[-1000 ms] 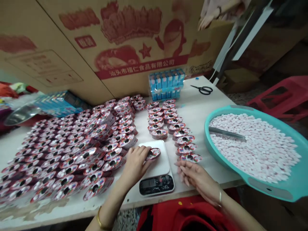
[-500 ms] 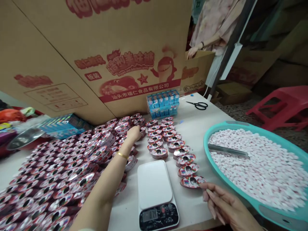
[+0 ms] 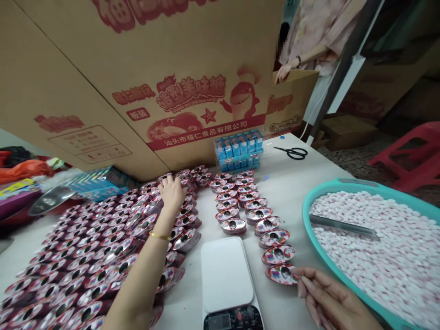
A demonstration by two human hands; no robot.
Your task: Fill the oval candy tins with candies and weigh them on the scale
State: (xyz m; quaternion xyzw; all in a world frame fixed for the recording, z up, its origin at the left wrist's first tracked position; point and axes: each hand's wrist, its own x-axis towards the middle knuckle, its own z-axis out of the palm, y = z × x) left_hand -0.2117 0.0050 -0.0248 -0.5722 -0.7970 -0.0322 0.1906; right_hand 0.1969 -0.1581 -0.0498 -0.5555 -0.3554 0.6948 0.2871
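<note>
My left hand (image 3: 172, 192) reaches over the far part of a crowded group of pointed-oval red and silver packs (image 3: 117, 228), each with a dark round hole in its top. Its fingers are apart and bent down among the packs there; the fingertips are partly hidden. At the front right, my right hand (image 3: 325, 293) pinches the right tip of the nearest oval pack (image 3: 282, 274) in a curved row. A white digital scale (image 3: 227, 275) lies between my arms with its plate bare.
On the right is a turquoise basin (image 3: 311, 229) of white and pink candies (image 3: 378, 256) with a flat metal bar (image 3: 343, 226). Black scissors (image 3: 292, 152) and blue packs (image 3: 239, 151) lie farther back. Large cartons (image 3: 192, 59) wall the back; a person's hand (image 3: 285, 71) rests on one.
My left hand has moved left across the far packs, and its fingers now show more. My right hand remains at the nearest pack's tip. The whole view has shifted slightly.
</note>
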